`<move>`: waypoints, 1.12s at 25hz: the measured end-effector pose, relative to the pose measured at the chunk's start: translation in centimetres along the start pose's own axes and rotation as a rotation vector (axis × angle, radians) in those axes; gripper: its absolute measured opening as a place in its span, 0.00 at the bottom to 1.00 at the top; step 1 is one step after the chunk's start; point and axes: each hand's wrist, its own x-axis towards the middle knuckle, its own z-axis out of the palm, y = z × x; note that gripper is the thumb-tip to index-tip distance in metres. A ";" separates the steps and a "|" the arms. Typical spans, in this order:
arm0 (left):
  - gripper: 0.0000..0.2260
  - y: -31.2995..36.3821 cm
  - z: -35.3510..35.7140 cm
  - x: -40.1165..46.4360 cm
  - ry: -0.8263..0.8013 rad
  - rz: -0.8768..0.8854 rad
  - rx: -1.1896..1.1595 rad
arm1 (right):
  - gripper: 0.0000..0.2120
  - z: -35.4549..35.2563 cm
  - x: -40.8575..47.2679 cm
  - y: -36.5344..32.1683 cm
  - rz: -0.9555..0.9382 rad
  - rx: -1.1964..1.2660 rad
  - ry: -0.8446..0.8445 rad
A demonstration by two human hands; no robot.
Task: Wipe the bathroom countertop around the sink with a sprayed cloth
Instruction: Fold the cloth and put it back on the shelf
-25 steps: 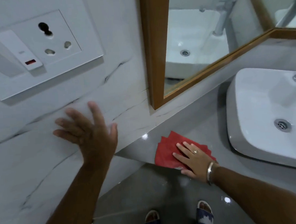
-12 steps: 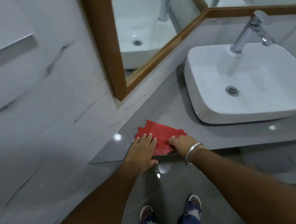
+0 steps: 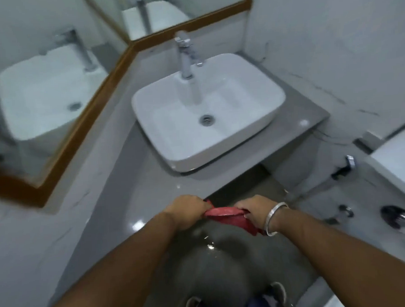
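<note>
A red cloth [image 3: 225,214] is stretched between both hands, lifted off the grey countertop [image 3: 133,194] and held just past its front edge above the floor. My left hand [image 3: 186,207] grips its left end and my right hand [image 3: 256,208], with a silver bangle on the wrist, grips its right end. Part of the cloth hangs down under my right wrist. The white vessel sink [image 3: 208,113] stands on the counter beyond the hands, with a chrome tap [image 3: 184,55] at its back.
A wood-framed mirror [image 3: 52,90] runs along the left wall and the back wall. Marble-look wall tiles close in on both sides. A white toilet tank [image 3: 399,159] and chrome wall fittings [image 3: 343,169] are at the right. My feet stand on the wet grey floor [image 3: 225,257].
My left hand came off the wall and joined the right on the cloth. Both hands then lifted the cloth off the counter, and the view swung right toward the sink.
</note>
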 end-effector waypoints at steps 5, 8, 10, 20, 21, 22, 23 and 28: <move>0.09 14.9 -5.4 12.6 -0.090 0.314 0.151 | 0.09 -1.8 -13.4 13.0 0.298 0.105 0.127; 0.08 25.2 -9.1 20.1 -0.026 0.430 0.155 | 0.07 -5.0 -21.5 21.4 0.441 0.116 0.228; 0.08 30.0 -11.7 24.2 0.038 0.478 0.188 | 0.07 -7.5 -25.1 25.6 0.526 0.116 0.314; 0.14 40.0 -16.2 41.6 0.165 0.535 0.270 | 0.17 -9.2 -26.2 38.9 0.913 0.076 0.646; 0.13 39.5 -14.7 42.1 0.106 0.567 0.292 | 0.17 -7.3 -25.3 38.8 0.924 0.071 0.591; 0.16 38.7 -13.2 42.4 0.059 0.598 0.332 | 0.17 -5.4 -24.3 38.5 0.925 0.059 0.529; 0.20 37.9 -12.2 42.6 0.039 0.629 0.378 | 0.19 -3.8 -23.6 38.2 0.943 0.060 0.476; 0.22 36.5 -11.8 45.8 0.108 0.739 0.436 | 0.24 -2.8 -20.2 38.1 1.108 0.169 0.583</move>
